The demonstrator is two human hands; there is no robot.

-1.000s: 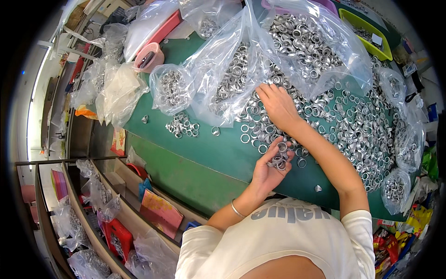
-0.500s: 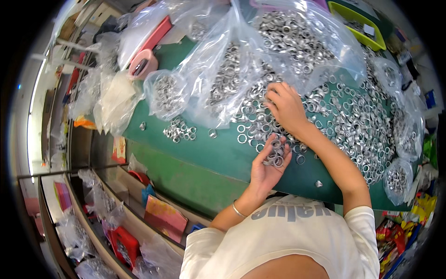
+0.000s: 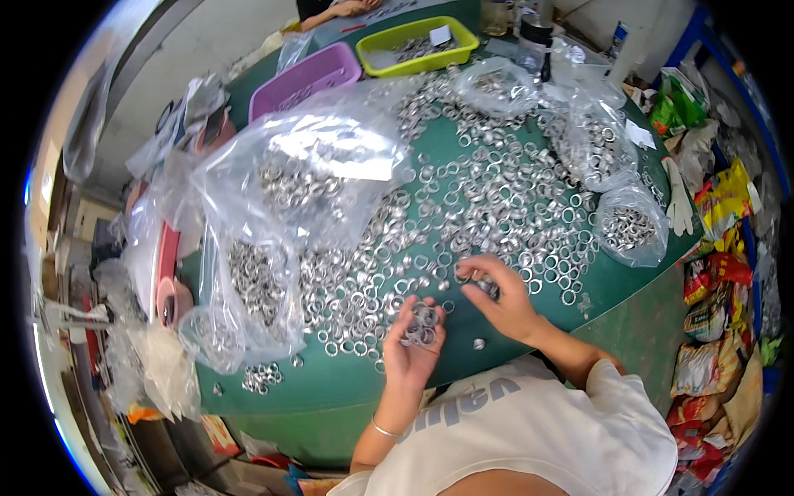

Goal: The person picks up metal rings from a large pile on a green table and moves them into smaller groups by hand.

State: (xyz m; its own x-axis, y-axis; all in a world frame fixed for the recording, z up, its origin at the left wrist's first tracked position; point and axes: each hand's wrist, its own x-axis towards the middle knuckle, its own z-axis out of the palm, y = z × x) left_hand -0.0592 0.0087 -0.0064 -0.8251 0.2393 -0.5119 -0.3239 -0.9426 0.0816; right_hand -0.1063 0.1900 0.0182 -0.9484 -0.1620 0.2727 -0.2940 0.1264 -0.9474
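My left hand is palm up near the table's front edge, its fingers curled round a small pile of silver metal rings. To its right, my right hand is bent with thumb and fingers closed about a few more metal rings, partly hidden by the fingers. Many loose rings lie scattered over the green table beyond both hands. A large clear plastic bag holding rings lies at the left. One stray ring sits below my right hand.
A purple basket and a yellow-green basket stand at the back. Bags of rings line the right edge beside a white glove. Another person's hand shows at the far side. Colourful packages are piled right of the table.
The view has swung to the right. My right hand has come off the ring heap by the big bag and now holds rings beside my left hand, which still cups its pile.
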